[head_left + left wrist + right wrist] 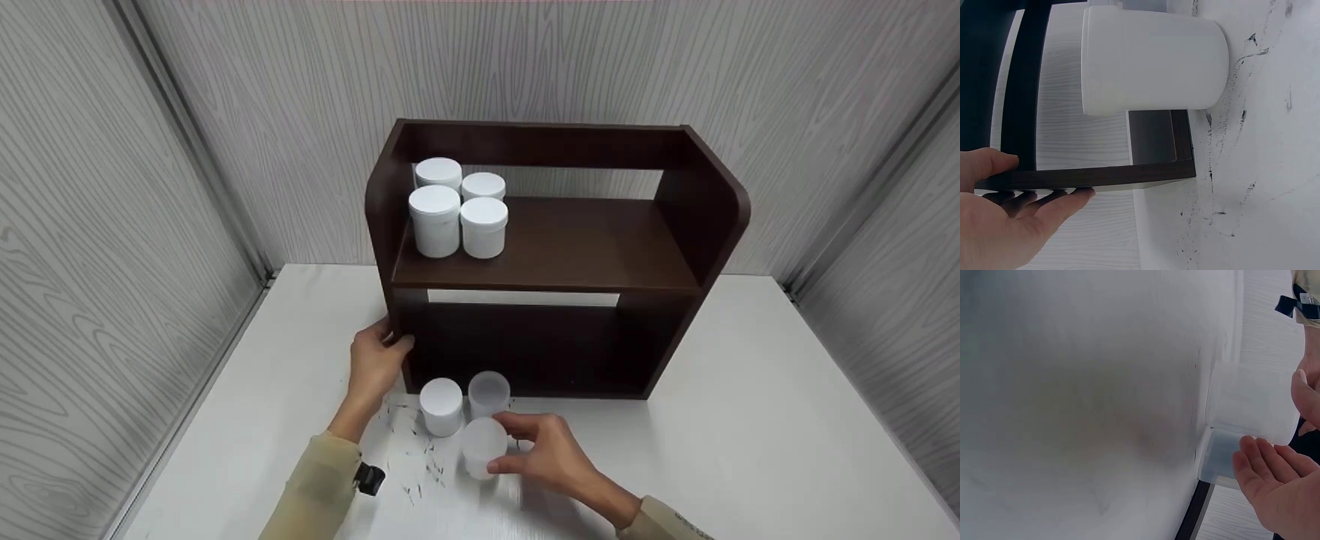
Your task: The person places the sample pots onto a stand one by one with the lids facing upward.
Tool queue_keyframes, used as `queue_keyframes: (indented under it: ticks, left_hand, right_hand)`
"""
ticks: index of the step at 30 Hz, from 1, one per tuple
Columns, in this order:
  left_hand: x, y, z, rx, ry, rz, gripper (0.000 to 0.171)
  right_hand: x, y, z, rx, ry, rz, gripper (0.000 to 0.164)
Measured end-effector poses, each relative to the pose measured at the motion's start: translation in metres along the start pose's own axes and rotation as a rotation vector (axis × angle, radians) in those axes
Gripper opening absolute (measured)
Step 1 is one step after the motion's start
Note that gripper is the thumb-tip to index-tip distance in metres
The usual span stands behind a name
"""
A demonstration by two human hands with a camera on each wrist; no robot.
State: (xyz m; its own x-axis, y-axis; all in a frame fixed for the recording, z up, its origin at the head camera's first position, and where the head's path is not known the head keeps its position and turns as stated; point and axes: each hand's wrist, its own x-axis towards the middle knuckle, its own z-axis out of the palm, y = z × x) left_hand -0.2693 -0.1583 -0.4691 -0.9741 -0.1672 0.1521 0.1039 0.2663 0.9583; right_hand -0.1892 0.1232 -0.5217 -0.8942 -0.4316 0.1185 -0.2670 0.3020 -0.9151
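My left hand (375, 364) grips the left side panel of a dark brown wooden shelf rack (600, 247); in the left wrist view the thumb lies on one face of the panel (1106, 173) and the fingers on the other. In front of the rack stand a white lidded plastic jar (442, 409) and two frosted translucent jars. My right hand (553, 457) holds the nearer frosted jar (484, 444) between thumb and fingers, with the jar upright on the table. Just behind it is the other frosted jar (489, 391), close to the fingers in the right wrist view.
Several white lidded jars (436, 225) stand grouped at the left of the upper shelf. The white table (750, 420) has dark scuff marks near its front. Grey wood-grain panels (570, 60) enclose the back and sides.
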Motion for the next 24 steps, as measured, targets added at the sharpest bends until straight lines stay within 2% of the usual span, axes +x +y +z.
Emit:
queue_keyframes:
  ticks: [4,9,16,24]
  left_hand:
    - [0.0,0.001,-0.001,0.001,-0.012,-0.002,0.057]
    - [-0.001,0.001,-0.001,-0.005,-0.009,-0.006,0.057]
    - [-0.001,0.001,0.001,-0.029,-0.001,0.001,0.055]
    - [-0.001,-0.001,0.002,-0.012,0.01,-0.003,0.052]
  right_hand:
    - [0.0,-0.001,0.0,-0.009,-0.006,0.017,0.072]
    - [-0.001,-0.002,0.0,0.01,0.0,0.019,0.07]
    - [-0.011,0.004,-0.013,0.007,0.014,0.016,0.068]
    - [-0.019,0.01,-0.023,0.017,0.009,0.002,0.069]
